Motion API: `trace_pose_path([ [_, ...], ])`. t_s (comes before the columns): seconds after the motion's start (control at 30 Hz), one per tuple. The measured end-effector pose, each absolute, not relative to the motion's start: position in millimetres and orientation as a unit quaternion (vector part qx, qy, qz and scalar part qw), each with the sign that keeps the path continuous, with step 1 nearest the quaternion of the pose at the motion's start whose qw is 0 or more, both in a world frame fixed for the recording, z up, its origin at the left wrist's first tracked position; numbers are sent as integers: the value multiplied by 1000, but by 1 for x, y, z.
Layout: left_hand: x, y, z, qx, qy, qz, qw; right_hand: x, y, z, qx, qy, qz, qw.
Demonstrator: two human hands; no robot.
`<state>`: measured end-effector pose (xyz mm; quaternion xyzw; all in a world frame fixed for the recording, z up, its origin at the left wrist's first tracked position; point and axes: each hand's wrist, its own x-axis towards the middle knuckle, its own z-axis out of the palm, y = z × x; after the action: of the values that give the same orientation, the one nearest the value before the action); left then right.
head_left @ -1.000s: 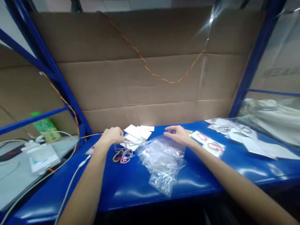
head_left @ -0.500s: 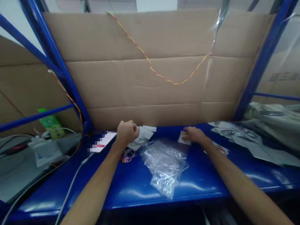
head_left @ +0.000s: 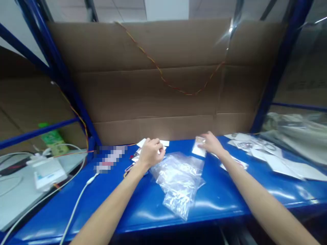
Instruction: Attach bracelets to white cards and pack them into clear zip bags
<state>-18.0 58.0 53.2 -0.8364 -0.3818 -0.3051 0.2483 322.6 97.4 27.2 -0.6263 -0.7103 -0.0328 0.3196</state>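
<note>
Card (head_left: 198, 150), white, small and rectangular

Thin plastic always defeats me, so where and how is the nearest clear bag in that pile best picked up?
Probably pinch the nearest bag by its near corner, coming from the near side. The clear bags overlap in a pile on the blue table, and that corner juts past the others toward the table's near edge.

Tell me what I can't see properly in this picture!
All in the head view:
White cards: partly hidden behind the left hand.
Coloured bands: mostly covered by the left forearm.
Small white card: the right hand covers part; any print is too blurred.
Object at the white cable's end: covered by pixel blocks.
Right forearm: cut off by the bottom edge.
</note>
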Motion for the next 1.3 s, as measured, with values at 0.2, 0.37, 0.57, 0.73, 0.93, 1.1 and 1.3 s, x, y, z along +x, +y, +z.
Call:
trace_pose_path([
  [0.2,-10,49,53,-817,-353,-387,241,295,83,54,-516,-659,11,547],
  [0.37,7,36,51,-824,-348,-443,61,251,61,58,-334,-587,325,662],
  [0.57,22,33,45,-762,-395,-512,-31,226,51,49,-301,-606,369,637],
  [0.73,18,35,46,-713,-419,-562,-32,224,52,38,-365,-618,292,633],
  [0.93,20,32,46,-706,-394,-586,-49,213,34,38,-308,-761,160,548],
  [1.1,26,25,45,-758,-299,-571,-96,202,28,32,-255,-780,158,549],
  [1.3,19,25,49,-830,-251,-498,-22,207,32,39,-294,-685,286,602],
])
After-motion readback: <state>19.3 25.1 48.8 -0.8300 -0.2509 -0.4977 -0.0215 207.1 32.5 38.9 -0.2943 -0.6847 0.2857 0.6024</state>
